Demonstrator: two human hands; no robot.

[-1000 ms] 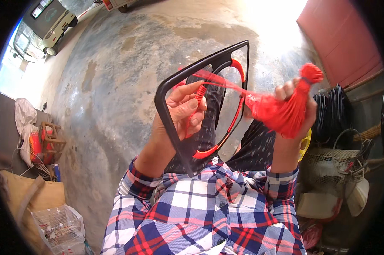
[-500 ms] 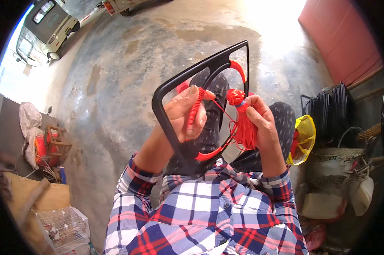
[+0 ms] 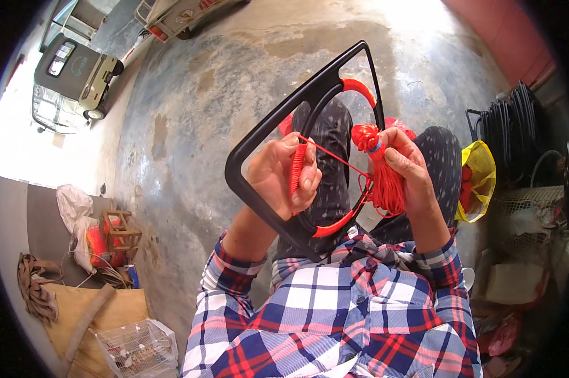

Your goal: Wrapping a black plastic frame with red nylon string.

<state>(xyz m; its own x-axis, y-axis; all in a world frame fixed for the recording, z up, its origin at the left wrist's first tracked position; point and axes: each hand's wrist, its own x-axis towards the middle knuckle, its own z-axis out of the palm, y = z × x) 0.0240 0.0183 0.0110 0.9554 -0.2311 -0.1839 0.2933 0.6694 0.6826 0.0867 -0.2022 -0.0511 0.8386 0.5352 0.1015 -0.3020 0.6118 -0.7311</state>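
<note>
A black frame (image 3: 289, 101) with an inner curved bar is tilted above my knees. Red cord is wound tightly in a coil (image 3: 298, 167) on the bar's left side, and two more red-covered stretches (image 3: 358, 89) show at its top and bottom. My left hand (image 3: 275, 173) wraps around the coiled stretch, thumb and fingertip pressed at its upper end, where the cord comes off. From there a strand crosses the frame's opening to a tied red cord bundle (image 3: 386, 188). Just below the bundle's knotted head, at a blue band, my right hand (image 3: 411, 165) pinches it.
Several black frames (image 3: 517, 120) are stacked at the right, near a yellow bag (image 3: 483, 183) and a wire basket (image 3: 530, 211). On the left are a small wooden stool (image 3: 122, 232) and a white wire cage (image 3: 136, 346). Vehicles (image 3: 76, 72) stand at the far left.
The left thumb and fingertip have come to the coil's upper end, and the strand to the bundle now runs longer and straighter. The whole view has shifted, so the surroundings sit farther right.
</note>
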